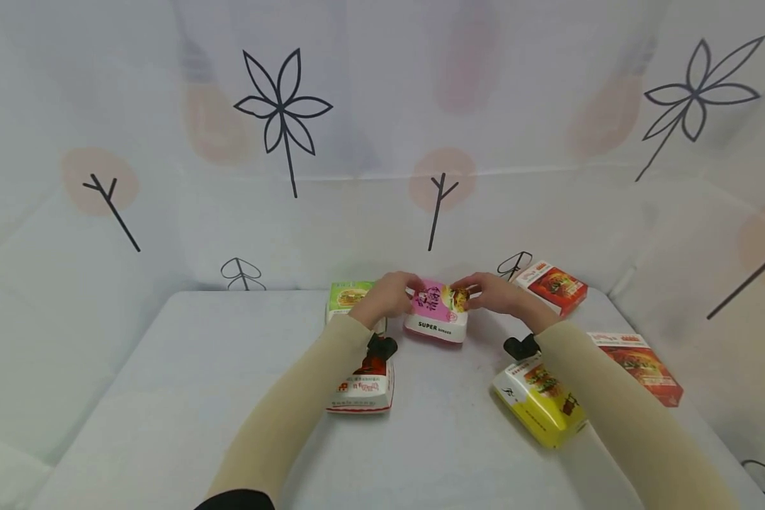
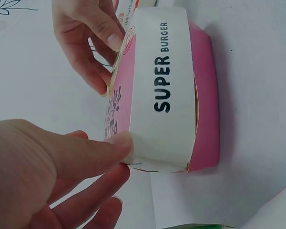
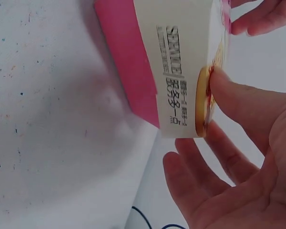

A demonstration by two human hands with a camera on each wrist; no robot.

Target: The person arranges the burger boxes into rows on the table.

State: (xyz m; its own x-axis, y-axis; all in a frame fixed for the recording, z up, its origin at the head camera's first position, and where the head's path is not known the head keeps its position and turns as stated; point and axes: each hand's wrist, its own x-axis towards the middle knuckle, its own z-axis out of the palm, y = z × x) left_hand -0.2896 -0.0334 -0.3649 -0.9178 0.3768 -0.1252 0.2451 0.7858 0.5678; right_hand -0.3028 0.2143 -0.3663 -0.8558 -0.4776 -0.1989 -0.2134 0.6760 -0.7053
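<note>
A pink and white burger box [image 1: 438, 310], marked "SUPER BURGER", sits near the back middle of the table. At its left side my left hand [image 1: 392, 294] pinches the top corner, thumb on the upper edge and fingers beyond it. My right hand [image 1: 499, 294] holds the opposite corner, its thumb [image 3: 233, 88] pressed on the printed bun edge. In the left wrist view the lid's white front [image 2: 162, 86] faces the camera above a pink base [image 2: 205, 105]. The lid looks closed, with a narrow gap along the seam. The far side of the box is hidden.
A green burger box [image 1: 350, 292] stands left, partly behind my left hand. Below it, a red and white box [image 1: 360, 393] lies partly under my left wrist. Near my right forearm are a yellow box [image 1: 542, 400] and two red boxes, one at the back [image 1: 557, 287], another at the edge [image 1: 644, 365].
</note>
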